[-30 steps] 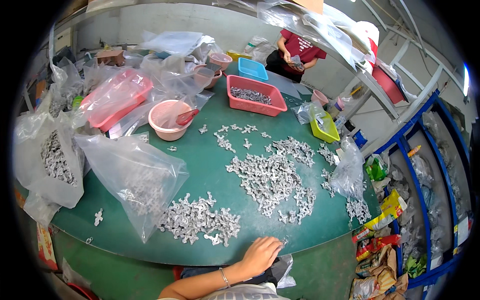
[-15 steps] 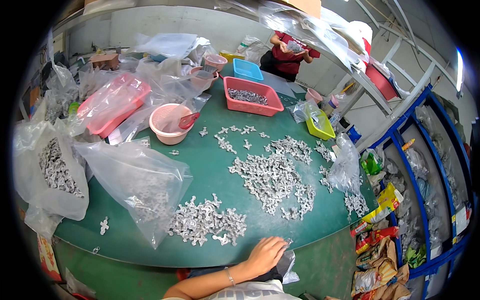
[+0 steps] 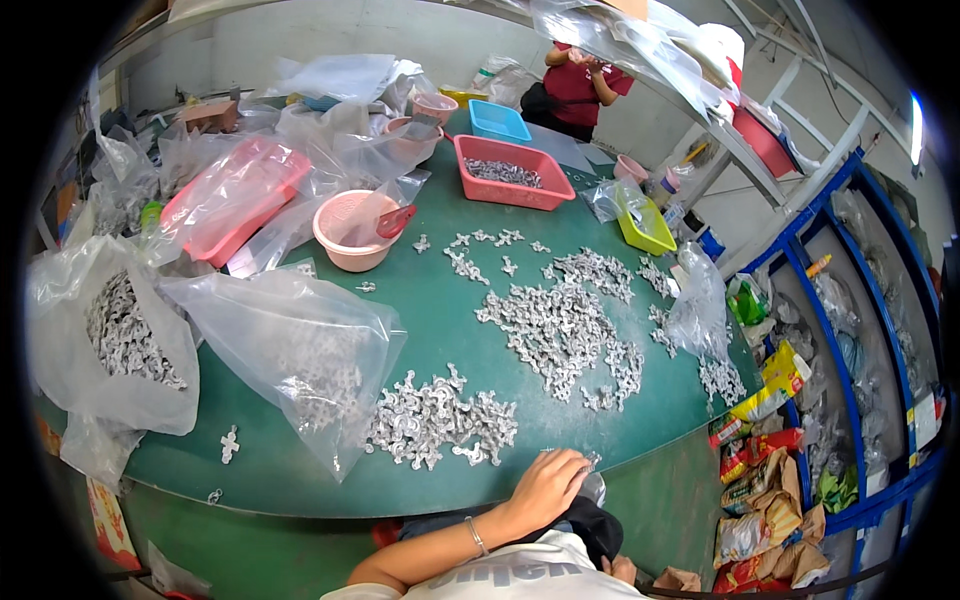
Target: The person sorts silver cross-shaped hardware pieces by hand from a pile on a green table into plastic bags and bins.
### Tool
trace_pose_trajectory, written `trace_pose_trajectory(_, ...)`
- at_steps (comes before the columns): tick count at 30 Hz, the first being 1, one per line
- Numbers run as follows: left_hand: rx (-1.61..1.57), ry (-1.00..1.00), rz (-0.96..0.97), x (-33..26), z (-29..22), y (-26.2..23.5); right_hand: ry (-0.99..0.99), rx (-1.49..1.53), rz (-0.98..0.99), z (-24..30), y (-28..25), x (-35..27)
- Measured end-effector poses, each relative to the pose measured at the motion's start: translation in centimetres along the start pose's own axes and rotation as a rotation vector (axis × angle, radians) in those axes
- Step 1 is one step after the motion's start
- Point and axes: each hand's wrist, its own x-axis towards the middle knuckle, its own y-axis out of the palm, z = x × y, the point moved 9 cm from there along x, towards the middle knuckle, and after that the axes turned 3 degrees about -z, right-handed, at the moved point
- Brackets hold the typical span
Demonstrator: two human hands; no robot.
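Note:
My left hand (image 3: 548,490), with a bracelet at its wrist, is at the near table edge. Its fingers are curled together, with a small grey metal casting (image 3: 592,461) at the fingertips. Low in the picture, beside my shirt, my right hand (image 3: 622,570) shows only in part, its fingers mostly hidden. Nearest the left hand lies a heap of grey castings (image 3: 440,420), just left of it. Farther in, a larger heap of the same castings (image 3: 555,330) spreads over the green table (image 3: 330,495).
Clear plastic bags of castings (image 3: 300,350) (image 3: 130,340) cover the left side. A pink bowl (image 3: 350,255), a red tray of castings (image 3: 515,190), a blue tray (image 3: 498,122) and a yellow-green basket (image 3: 648,228) stand farther back. Across the table stands another person (image 3: 580,95). Blue shelving (image 3: 800,320) is at right.
The whole view has shifted, so the table contents appear slightly right and higher. My right hand has come partly into view. The other person's hands have moved up toward the chest.

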Motion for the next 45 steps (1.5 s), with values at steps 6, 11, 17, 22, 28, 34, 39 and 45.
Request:
trace_pose_trajectory(6,-0.030,-0.017,0.000,-0.8,-1.2,0.1,-0.402,0.028,0.019,8.9,-7.2,1.6)
trace_pose_trajectory(11,0.007,-0.066,-0.010,-1.3,-1.9,-0.7,-0.478,0.052,0.026,12.0,-10.2,4.3)
trace_pose_trajectory(17,0.063,-0.092,-0.094,-0.8,-2.1,-0.9,-0.671,0.116,0.008,13.7,-10.8,7.9)
trace_pose_trajectory(22,0.133,-0.106,-0.128,0.4,-1.5,0.4,-0.667,-0.092,0.237,9.6,-3.6,11.2)
trace_pose_trajectory(28,0.171,-0.128,-0.110,0.1,-1.0,2.5,-0.663,-0.144,0.718,5.4,2.9,9.2)
trace_pose_trajectory(34,0.009,-0.198,-0.121,1.8,0.3,3.8,-0.515,-0.169,0.963,-0.5,8.2,5.3)
trace_pose_trajectory(39,-0.614,-0.647,-0.355,1.2,4.0,0.6,-0.467,0.054,1.234,2.8,4.9,6.5)
trace_pose_trajectory(45,-0.992,-0.785,-0.246,1.5,5.2,3.3,-0.531,0.800,0.734,16.0,-10.9,15.8)
